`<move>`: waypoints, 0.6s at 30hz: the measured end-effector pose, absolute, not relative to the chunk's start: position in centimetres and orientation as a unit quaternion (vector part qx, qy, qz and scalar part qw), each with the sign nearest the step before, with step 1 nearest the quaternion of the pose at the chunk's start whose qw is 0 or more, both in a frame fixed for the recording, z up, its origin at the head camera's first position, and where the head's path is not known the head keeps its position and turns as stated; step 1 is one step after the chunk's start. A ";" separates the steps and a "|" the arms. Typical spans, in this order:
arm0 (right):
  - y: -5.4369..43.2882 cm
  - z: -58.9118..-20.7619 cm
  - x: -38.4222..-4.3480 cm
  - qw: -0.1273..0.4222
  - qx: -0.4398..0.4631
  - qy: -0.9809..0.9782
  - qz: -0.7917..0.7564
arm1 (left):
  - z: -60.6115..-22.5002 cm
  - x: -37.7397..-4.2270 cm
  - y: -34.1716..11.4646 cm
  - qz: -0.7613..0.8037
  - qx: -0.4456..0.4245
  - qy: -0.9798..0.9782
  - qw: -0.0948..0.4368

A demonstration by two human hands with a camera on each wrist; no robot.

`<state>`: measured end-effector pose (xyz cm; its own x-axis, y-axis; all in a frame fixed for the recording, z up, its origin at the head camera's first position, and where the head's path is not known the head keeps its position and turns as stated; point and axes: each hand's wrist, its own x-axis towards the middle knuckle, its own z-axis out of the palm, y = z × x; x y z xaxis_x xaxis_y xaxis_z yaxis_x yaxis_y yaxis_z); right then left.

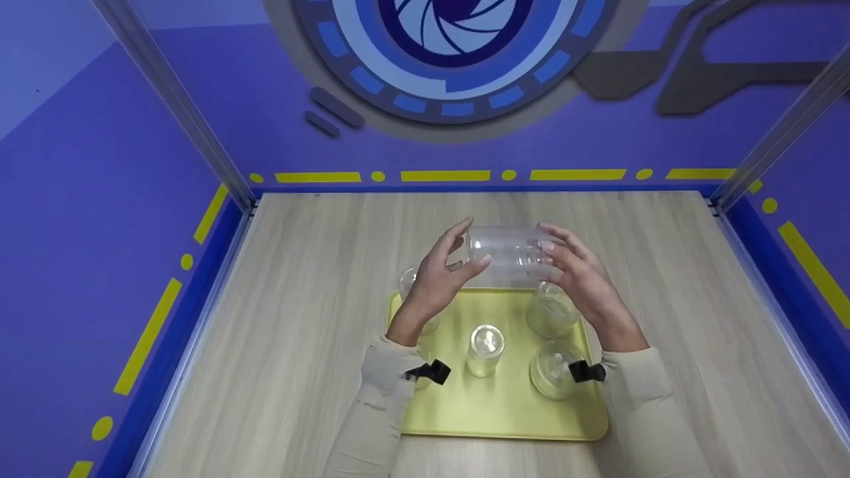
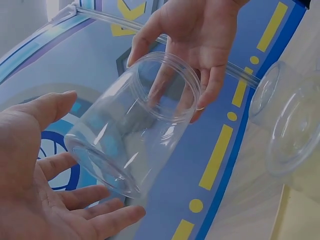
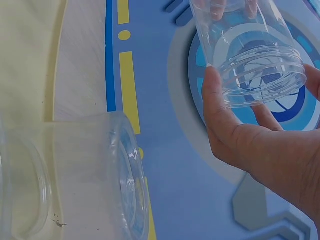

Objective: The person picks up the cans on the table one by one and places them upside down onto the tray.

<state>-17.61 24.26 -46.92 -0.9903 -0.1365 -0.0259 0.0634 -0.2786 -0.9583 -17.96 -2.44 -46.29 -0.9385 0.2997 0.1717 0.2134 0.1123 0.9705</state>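
Observation:
A clear plastic jar lies sideways in the air between both hands, above the back edge of a yellow tray. My right hand grips it around the threaded neck, thumb on one side and fingers on the other, as the right wrist view also shows. My left hand is at the jar's base with thumb and fingers spread. In the left wrist view these fingers are extended beside the base rather than wrapped round it.
On the tray stand a small clear jar in the middle and two wider clear containers, one at back right, one at front right. More clear containers are partly hidden by the left arm. Blue patterned walls enclose the wooden table.

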 end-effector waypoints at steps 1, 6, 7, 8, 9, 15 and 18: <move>24.2 -46.9 -17.6 0.063 -0.032 0.598 -0.799 | -46.3 -18.0 -2.4 0.645 0.173 0.743 0.033; 24.2 -46.8 -17.6 0.066 -0.035 0.595 -0.800 | -46.3 -18.1 -2.4 0.648 0.168 0.743 0.032; 24.2 -46.8 -17.6 0.066 -0.036 0.595 -0.800 | -46.3 -18.1 -2.4 0.647 0.166 0.743 0.032; 24.3 -46.8 -17.6 0.067 -0.038 0.595 -0.800 | -46.3 -18.1 -2.4 0.647 0.163 0.744 0.031; 24.3 -46.8 -17.6 0.067 -0.039 0.594 -0.800 | -46.3 -18.1 -2.4 0.647 0.162 0.744 0.030; 24.4 -46.8 -17.5 0.067 -0.045 0.595 -0.799 | -46.4 -18.0 -2.4 0.659 0.162 0.734 0.032; 24.5 -46.7 -17.5 0.065 -0.045 0.596 -0.799 | -46.4 -18.0 -2.4 0.672 0.168 0.721 0.037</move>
<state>-17.47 24.49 -46.68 -0.9874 -0.1585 -0.0053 0.0502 -0.2805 -0.9585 -18.04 -2.42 -46.43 -0.9406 0.2918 0.1734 0.1934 0.0411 0.9803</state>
